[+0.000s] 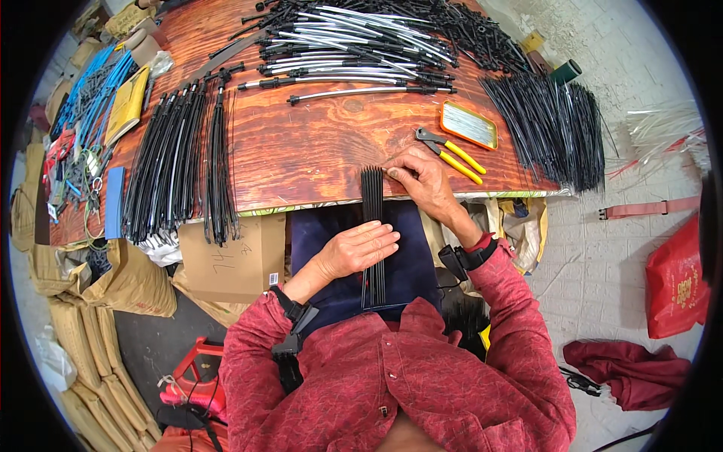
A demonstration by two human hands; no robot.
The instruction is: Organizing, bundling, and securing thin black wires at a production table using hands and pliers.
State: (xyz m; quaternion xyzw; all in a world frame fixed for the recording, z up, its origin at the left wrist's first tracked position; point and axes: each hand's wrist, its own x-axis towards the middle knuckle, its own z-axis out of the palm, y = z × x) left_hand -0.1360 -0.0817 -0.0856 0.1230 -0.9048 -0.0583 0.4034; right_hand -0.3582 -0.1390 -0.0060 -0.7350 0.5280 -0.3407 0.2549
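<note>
- Wooden table (pixel 301 154): stretches away in front of the person.
- Pile of tubes (pixel 361 60): black and silvery, along its far side.
- Bundle of black strips (pixel 373 197): upright in view, from the lap to over the table's near edge.
- Left hand (pixel 358 248): laid across the bundle, fingers straight and together; I cannot tell whether it grips.
- Right hand (pixel 426 184): fingertips drawn together beside the bundle's top; any pinch is unclear.
- Yellow-handled pliers (pixel 462 155): near that hand.

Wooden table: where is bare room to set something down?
Open table between the left black rods and the held bundle, in front of white tubes; more behind those rods. Narrow gap between pliers and right black rods. Crowded: far middle, both ends.
</note>
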